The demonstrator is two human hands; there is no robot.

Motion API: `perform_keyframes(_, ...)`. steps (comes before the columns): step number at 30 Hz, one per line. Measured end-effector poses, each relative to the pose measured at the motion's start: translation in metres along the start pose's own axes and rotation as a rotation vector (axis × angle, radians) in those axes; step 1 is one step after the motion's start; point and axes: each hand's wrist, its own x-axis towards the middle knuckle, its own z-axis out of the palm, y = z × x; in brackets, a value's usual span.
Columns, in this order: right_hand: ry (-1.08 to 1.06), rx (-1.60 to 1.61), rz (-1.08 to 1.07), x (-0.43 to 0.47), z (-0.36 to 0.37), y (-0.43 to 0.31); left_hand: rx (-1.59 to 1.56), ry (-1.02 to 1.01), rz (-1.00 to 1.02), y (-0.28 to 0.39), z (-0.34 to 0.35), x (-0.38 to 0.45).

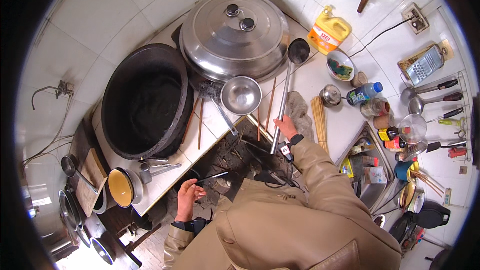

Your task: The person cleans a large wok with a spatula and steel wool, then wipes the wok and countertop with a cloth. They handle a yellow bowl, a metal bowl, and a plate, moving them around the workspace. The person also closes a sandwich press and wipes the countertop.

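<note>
My right hand (286,126) is closed around the metal handle of a long ladle (299,51), whose dark bowl lies beside the big domed steel lid (232,41). Low on the left, my left hand (189,197) has its fingers loosely curled; a thin dark rod with a pale end (215,176) shows just beyond them, and whether the fingers touch it is unclear. A steel bowl (241,95) sits at the lid's near edge, between several wooden chopsticks (270,104). Left of the lid stands a large black wok (144,101). A grey cloth (299,116) lies right of my right hand.
A bundled bamboo brush (319,123), a bottle (364,93), a yellow jug (329,30) and a sink (388,180) occupy the right side. Utensils hang on the right wall. A yellow bowl (120,186) and a wooden board (90,182) are at left. Debris lies below the tiled counter edge (187,168).
</note>
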Motion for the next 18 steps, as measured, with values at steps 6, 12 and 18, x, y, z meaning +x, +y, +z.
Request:
perform_keyframes(6,0.015,-0.193,-0.051,0.013,-0.006,-0.003,0.035,0.019,-0.01,-0.002,0.012,-0.004)
perform_keyframes(12,0.008,-0.68,-0.178,0.003,-0.042,-0.054,0.019,0.0,0.009,-0.002,0.02,-0.003)
perform_keyframes(18,0.475,-0.872,-0.27,0.025,-0.081,-0.059,0.021,0.011,0.002,-0.003,0.022,-0.005)
